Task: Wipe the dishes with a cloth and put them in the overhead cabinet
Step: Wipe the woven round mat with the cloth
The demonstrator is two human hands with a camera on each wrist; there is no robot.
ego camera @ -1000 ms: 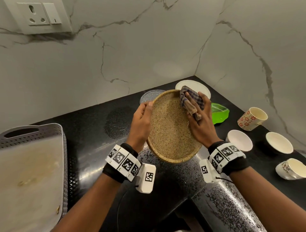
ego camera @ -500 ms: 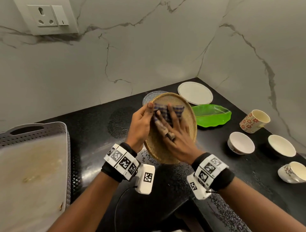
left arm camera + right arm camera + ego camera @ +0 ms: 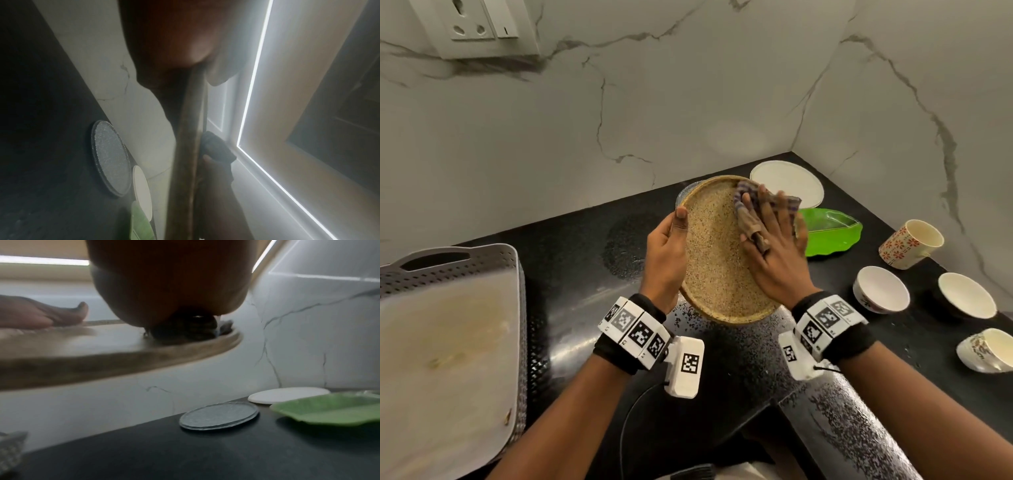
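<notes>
1. Round speckled tan plate (image 3: 717,260), held tilted above the black stone counter (image 3: 571,260) near the marble wall corner.
2. Left hand (image 3: 664,255) clamped on the plate's left rim, thumb over the front edge, remaining fingers hidden behind.
3. Right hand (image 3: 774,253) laid flat with fingers spread and straight, pressing a checked blue and brown cloth (image 3: 763,205) against the plate's upper right face.
4. Behind the held plate, lying flat on the counter: a clear textured glass plate (image 3: 219,416), a white round plate (image 3: 787,183), and a bright green leaf-shaped dish (image 3: 828,231) just beside the white one.
5. To the right: a floral-patterned cream cup (image 3: 911,243) on its side, two white bowls (image 3: 881,289) (image 3: 967,294) side by side, and another patterned cup (image 3: 989,349) at the frame edge.
6. At far left, a grey perforated plastic tray (image 3: 448,274) with a stained white liner.
7. High on the wall at left, a white socket and switch plate (image 3: 479,24).
</notes>
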